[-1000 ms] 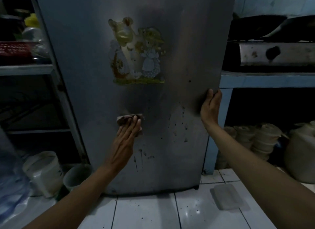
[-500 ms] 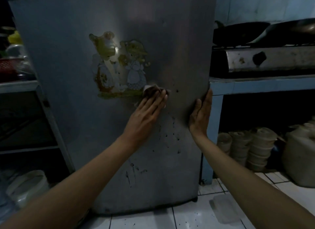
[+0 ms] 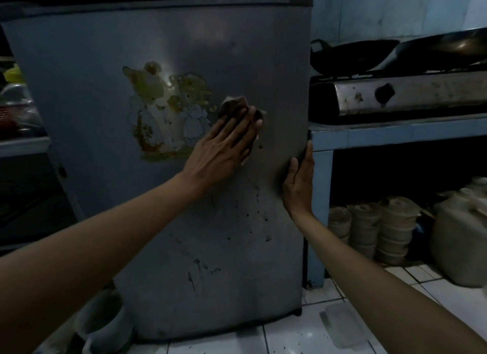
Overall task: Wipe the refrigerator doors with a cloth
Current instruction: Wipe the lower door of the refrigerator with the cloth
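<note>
— While my left hand (image 3: 224, 145) presses the cloth (image 3: 235, 106) flat-fingered just right of the sticker (image 3: 168, 111), what matters?

— Firm overlapping strokes down over those dark specks (image 3: 253, 208); my right hand (image 3: 300, 185), fingers straight, steadies the refrigerator door (image 3: 92, 90) edge.
</note>
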